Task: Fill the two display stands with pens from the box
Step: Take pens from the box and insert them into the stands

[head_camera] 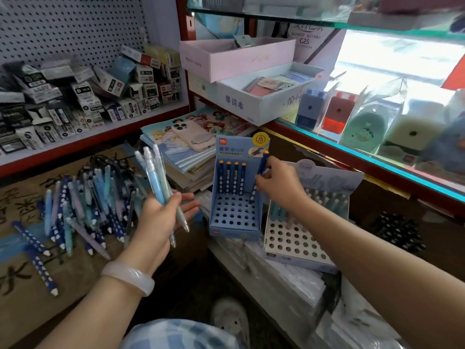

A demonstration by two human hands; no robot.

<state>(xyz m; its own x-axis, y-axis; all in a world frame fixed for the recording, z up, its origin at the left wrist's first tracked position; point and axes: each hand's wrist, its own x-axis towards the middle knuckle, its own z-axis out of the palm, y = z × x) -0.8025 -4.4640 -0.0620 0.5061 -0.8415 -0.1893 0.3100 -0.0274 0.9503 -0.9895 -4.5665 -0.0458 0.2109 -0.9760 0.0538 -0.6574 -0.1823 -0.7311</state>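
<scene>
A blue display stand with a grid of holes stands in the middle; several dark blue pens fill its back row. My right hand grips a dark blue pen with an orange cap, tip down over the stand's right side. To its right sits a white display stand with several pale pens in its back rows. My left hand holds a bunch of pale blue pens upright. A pile of loose pens lies on flattened cardboard at the left.
A stack of picture books with a phone on top lies behind the stands. Shelves of small boxes fill the left. White and pink trays and a glass counter with sharpeners are at the right.
</scene>
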